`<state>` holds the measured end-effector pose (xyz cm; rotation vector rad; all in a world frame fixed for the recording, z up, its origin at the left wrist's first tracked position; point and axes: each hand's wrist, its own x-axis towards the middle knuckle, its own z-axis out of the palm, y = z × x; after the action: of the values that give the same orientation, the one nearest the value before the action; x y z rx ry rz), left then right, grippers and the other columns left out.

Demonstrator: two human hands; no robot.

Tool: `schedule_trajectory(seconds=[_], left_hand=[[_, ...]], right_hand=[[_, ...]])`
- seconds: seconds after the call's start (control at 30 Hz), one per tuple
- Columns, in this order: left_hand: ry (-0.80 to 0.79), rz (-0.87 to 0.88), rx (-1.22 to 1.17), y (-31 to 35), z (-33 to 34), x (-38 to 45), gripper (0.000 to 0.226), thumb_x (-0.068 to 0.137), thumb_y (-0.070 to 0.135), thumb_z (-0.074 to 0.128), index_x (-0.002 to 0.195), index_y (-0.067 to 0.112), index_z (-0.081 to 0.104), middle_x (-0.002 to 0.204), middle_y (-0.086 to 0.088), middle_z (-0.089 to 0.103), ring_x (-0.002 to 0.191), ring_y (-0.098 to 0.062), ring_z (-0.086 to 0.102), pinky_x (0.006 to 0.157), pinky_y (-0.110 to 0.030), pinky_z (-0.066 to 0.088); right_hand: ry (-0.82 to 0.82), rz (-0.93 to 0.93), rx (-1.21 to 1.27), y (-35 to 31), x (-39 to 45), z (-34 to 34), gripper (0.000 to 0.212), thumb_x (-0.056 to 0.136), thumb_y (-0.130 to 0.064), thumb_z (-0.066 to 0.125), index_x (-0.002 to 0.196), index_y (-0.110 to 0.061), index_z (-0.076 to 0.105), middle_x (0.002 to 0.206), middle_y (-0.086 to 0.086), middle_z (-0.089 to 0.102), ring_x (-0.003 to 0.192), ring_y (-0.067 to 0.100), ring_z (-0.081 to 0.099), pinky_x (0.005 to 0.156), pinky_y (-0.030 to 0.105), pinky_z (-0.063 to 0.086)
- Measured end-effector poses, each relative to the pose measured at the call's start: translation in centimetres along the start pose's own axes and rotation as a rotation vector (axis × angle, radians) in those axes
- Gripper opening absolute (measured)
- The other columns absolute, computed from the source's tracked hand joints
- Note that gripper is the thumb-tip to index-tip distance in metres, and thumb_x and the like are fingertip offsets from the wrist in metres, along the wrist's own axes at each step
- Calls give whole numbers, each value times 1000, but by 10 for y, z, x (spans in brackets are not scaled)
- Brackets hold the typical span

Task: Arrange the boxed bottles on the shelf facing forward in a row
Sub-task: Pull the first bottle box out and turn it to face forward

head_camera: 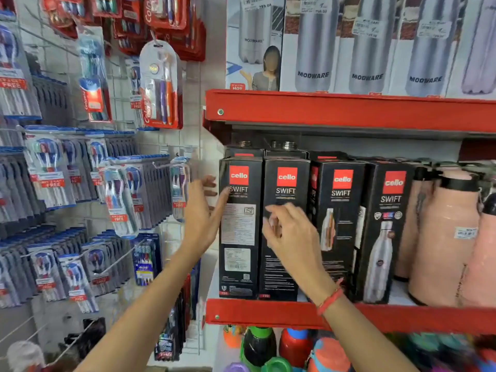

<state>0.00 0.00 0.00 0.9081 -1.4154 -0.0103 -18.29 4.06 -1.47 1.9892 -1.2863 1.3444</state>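
Currently the left hand (pixel 200 210), spread and empty, is cupping the outer side of the leftmost boxed bottle (pixel 239 226) while the right hand (pixel 291 234), loosely curled and gripping nothing, is touching the second box (pixel 284 183); cartons are probably stiff, top-heavy, best gripped by side edges.

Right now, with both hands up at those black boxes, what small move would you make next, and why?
Probably turn the leftmost box: it shows printed labels, while the box at the right end shows a bottle picture. The left hand is open at its side; the right hand rests on the second box.
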Motion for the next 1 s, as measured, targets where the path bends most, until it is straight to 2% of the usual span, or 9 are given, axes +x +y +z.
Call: schedule_trajectory(seconds=[0.07, 0.17, 0.27, 0.33, 0.57, 0.7, 0.77, 0.9, 1.0], left_hand=[[-84, -158, -98, -10, 2, -2, 53, 88, 42, 62, 130, 16, 43, 123, 0, 53, 106, -11, 57, 73, -9, 45], [-287, -340, -289, -26, 5, -7, 58, 82, 50, 65, 128, 22, 45, 119, 10, 59, 112, -7, 58, 80, -13, 48], [-434, -438, -421, -45, 6, -3, 71, 71, 58, 73, 127, 20, 52, 120, 2, 67, 111, -16, 65, 98, -37, 53], [-484, -463, -441, -52, 6, -2, 75, 64, 55, 78, 126, 20, 55, 119, -3, 70, 109, -19, 67, 98, -42, 53], [-331, -436, -488, -44, -13, 2, 63, 60, 45, 86, 115, 21, 67, 109, -3, 75, 106, -23, 69, 89, -40, 56], [-287, -409, -457, -24, -38, 9, 65, 54, 48, 88, 111, 23, 69, 106, -2, 76, 103, -18, 70, 93, -39, 54], [-272, -429, -438, -12, -46, 5, 64, 52, 50, 88, 108, 25, 69, 103, 0, 77, 99, -16, 72, 94, -42, 55], [-223, -403, -398, 17, -56, -11, 42, 48, 52, 84, 85, 36, 72, 91, 7, 78, 93, -14, 71, 89, -40, 56], [-222, -384, -363, 22, -71, -20, 75, 42, 56, 83, 109, 35, 60, 108, 5, 68, 102, -14, 66, 82, -31, 57]], right_hand=[[-29, 92, 9, -11, -5, 15, 33, 86, -31, 57, 114, -15, 62, 102, 2, 64, 96, 21, 61, 72, 37, 57], [-83, 169, -4, -21, -21, 35, 47, 87, -36, 56, 128, -14, 53, 113, 5, 61, 96, 21, 63, 73, 35, 58], [-65, 259, 13, -29, -29, 42, 54, 85, -41, 57, 132, -16, 48, 122, 5, 58, 99, 21, 63, 72, 33, 57], [-52, 303, -12, -38, -34, 47, 61, 81, -45, 62, 132, -14, 47, 124, 6, 56, 103, 22, 62, 70, 32, 56], [0, 328, -32, -69, -31, 53, 92, 67, -56, 71, 138, -14, 32, 130, 6, 35, 118, 23, 48, 73, 28, 58], [62, 346, -93, -93, -26, 52, 111, 56, -74, 63, 139, -9, 30, 134, 11, 39, 122, 26, 37, 92, 38, 49], [53, 373, -35, -102, -27, 51, 116, 53, -71, 68, 141, -9, 24, 135, 11, 43, 122, 26, 41, 93, 38, 49], [-1, 338, 174, -105, -31, 39, 114, 61, -55, 76, 145, -14, 10, 142, 6, 35, 128, 21, 35, 99, 34, 47], [-78, 288, 391, -89, -29, 21, 112, 62, -52, 78, 145, -26, 8, 142, -10, 30, 129, 4, 31, 105, 25, 35]])
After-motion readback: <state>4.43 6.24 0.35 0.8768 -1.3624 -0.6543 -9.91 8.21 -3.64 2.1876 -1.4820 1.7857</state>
